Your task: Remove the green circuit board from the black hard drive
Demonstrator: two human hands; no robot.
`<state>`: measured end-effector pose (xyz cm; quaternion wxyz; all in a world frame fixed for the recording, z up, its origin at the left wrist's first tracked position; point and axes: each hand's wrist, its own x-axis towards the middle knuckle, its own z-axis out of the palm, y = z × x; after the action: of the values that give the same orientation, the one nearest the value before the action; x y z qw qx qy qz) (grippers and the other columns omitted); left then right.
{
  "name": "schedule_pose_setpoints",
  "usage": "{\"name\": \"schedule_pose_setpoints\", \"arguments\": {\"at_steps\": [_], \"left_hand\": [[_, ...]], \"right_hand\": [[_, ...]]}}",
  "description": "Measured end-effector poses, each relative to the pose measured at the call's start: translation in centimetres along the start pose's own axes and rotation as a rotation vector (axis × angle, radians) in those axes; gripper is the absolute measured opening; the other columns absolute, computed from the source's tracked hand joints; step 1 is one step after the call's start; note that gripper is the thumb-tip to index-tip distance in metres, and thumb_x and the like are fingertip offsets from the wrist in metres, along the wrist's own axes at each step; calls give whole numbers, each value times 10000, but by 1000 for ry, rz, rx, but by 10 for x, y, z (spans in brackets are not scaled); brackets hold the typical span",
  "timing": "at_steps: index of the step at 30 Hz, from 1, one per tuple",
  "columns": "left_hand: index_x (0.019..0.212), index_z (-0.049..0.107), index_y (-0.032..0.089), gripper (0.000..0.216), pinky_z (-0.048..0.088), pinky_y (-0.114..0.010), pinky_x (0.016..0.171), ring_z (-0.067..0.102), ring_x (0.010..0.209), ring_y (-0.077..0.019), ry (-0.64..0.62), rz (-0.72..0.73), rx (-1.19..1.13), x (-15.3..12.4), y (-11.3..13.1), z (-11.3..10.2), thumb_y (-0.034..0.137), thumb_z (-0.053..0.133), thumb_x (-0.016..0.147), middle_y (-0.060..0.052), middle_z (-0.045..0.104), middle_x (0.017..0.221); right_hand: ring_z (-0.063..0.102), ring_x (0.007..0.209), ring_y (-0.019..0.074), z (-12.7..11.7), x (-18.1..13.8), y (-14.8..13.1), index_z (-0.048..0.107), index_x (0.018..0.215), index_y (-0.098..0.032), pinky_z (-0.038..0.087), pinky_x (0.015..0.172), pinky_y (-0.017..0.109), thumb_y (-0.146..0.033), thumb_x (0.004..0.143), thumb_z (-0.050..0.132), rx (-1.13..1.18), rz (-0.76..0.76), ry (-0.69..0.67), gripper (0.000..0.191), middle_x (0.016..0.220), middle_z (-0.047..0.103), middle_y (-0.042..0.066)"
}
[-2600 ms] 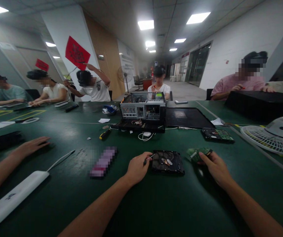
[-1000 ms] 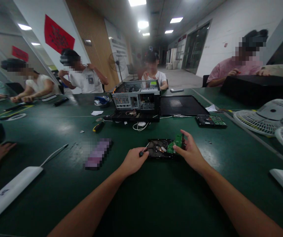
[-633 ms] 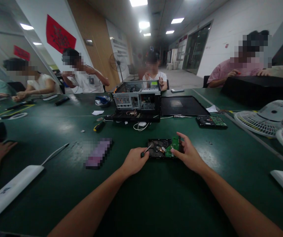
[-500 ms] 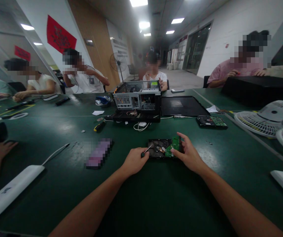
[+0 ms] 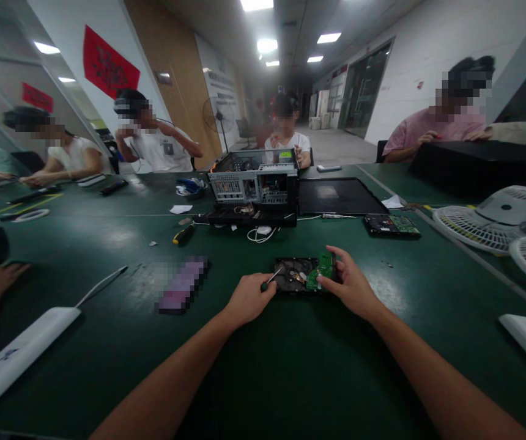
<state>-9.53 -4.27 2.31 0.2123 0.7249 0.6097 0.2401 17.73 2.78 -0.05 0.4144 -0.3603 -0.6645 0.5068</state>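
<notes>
A hard disk drive [image 5: 290, 278] lies in front of me, its dark underside and green circuit board [image 5: 315, 274] facing up. My right hand [image 5: 348, 281] grips the drive's right end, thumb on the board and fingers around the far edge. Closed round a small screwdriver [image 5: 270, 281] with a dark handle, my left hand [image 5: 251, 298] rests at the drive's left edge. The screwdriver's thin shaft points up and right over the drive. Some of the left fingers are hidden.
An opened computer case [image 5: 254, 186] stands beyond the drive, beside a black side panel [image 5: 340, 195]. A second drive [image 5: 391, 226] lies to the right, near white fan parts [image 5: 478, 226]. Leftward are a phone [image 5: 184, 284], a yellow-black screwdriver [image 5: 183, 234] and a white power strip [image 5: 24, 357].
The view has shifted very slightly. Both hands, the drive and the small screwdriver keep nearly the same positions relative to each other.
</notes>
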Motion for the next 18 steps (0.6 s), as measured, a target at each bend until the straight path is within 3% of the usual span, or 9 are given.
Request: {"name": "schedule_pose_setpoints", "arguments": {"at_steps": [8, 13, 18], "left_hand": [[1024, 748, 213, 317, 465, -316, 841, 669, 902, -224, -7, -20, -5, 1, -4, 2, 360, 469, 994, -44, 744, 1005], [1008, 749, 204, 319, 467, -322, 826, 662, 880, -223, -4, -2, -1, 1, -3, 2, 352, 466, 997, -54, 746, 990], [1076, 747, 206, 308, 464, -339, 889, 666, 960, -237, -11, -16, -3, 2, -5, 4, 350, 489, 987, -62, 752, 1063]], "right_hand": [[616, 1160, 290, -5, 0, 0, 507, 1478, -296, 546, 1007, 484, -414, 791, 804, -420, -95, 180, 758, 1373, 526, 101], [591, 1255, 303, -6, 1, 4, 434, 1531, -270, 502, 1083, 503, -450, 807, 790, -405, -73, 141, 827, 1441, 536, 114], [559, 1312, 319, -9, 3, 10, 470, 1503, -204, 464, 1128, 511, -499, 837, 748, -513, -68, 106, 780, 1486, 502, 159]]}}
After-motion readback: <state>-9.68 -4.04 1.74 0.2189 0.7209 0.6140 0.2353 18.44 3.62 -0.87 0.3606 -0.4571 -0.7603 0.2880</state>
